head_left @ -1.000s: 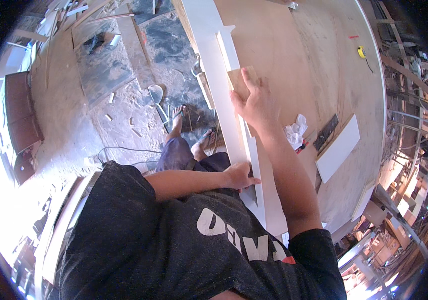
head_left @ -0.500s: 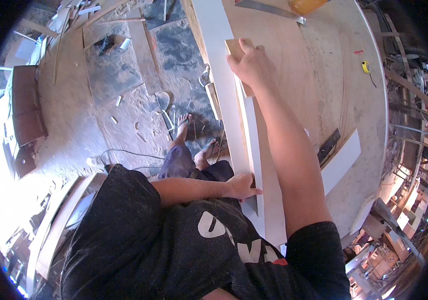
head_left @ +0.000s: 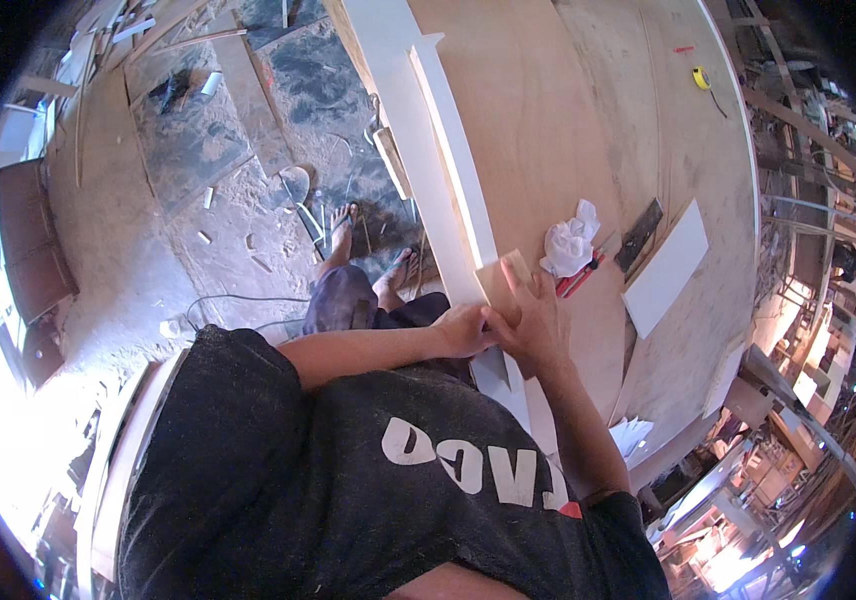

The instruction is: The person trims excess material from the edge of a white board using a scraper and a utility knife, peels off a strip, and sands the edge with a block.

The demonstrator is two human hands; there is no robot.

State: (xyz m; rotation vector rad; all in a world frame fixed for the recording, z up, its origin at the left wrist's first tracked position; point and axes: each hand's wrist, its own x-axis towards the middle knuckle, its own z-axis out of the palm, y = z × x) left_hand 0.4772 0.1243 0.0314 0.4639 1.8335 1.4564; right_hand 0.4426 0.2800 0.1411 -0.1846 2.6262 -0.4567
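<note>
A long white-faced strip [head_left: 453, 165] with a bare wood edge lies lengthwise along a white board [head_left: 416, 130] at the table's left edge. My right hand [head_left: 536, 322] grips a small flat wooden block [head_left: 497, 286], resting it on the strip close to my body. Its index finger lies along the block and the thumb points toward my other hand. My left hand [head_left: 462, 331] is closed at the strip, right beside the block's near end, touching or almost touching the right thumb. Its fingertips are partly hidden.
Right of my hands lie a crumpled white bag [head_left: 571, 240], red-handled tools [head_left: 580, 277], a dark flat bar [head_left: 640, 235] and a white panel [head_left: 666, 270]. A yellow tape measure [head_left: 701, 78] sits far right. A clamp [head_left: 388, 155] hangs at the left edge; offcuts litter the floor.
My right hand has drawn the wooden block along the strip from the far part toward my body, meeting my left hand. The view has shifted, revealing the bag and red-handled tools.
</note>
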